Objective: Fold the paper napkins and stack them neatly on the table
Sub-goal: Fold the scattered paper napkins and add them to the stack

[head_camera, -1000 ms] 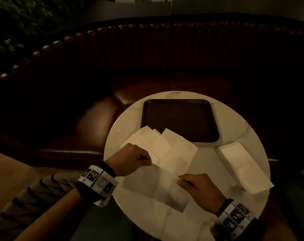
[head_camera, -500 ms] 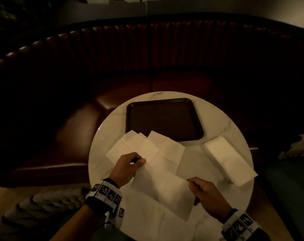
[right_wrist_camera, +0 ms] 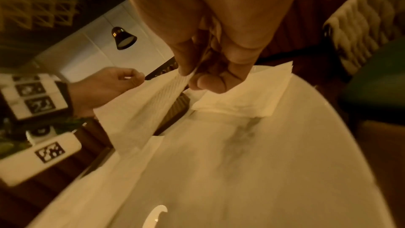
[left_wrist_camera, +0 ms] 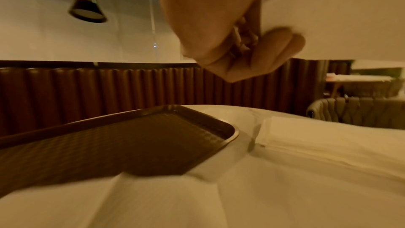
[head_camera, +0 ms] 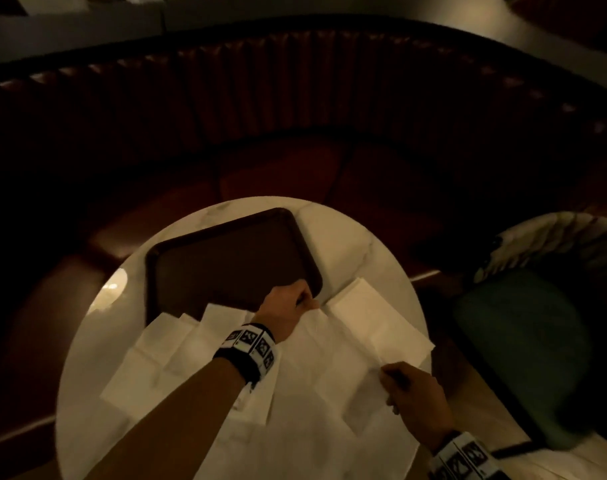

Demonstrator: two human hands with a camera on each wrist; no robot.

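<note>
Two hands hold one napkin (head_camera: pixel 333 362) above the desk (head_camera: pixel 97 341): we see our left hand (head_camera: pixel 284 308) with fingers (left_wrist_camera: pixel 278 46) pinched on its far corner, and our right hand (head_camera: pixel 413 393) with fingers (right_wrist_camera: pixel 206 82) clamped on its near corner. The folded stack (head_camera: pixel 375 317) lies just beyond the right fingers, loose napkins (head_camera: pixel 170 355) left of the left hand, and the tray (head_camera: pixel 226 258) just past the left fingers.

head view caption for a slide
Both hands, left hand and right hand, lift a napkin beside the folded stack.
</note>
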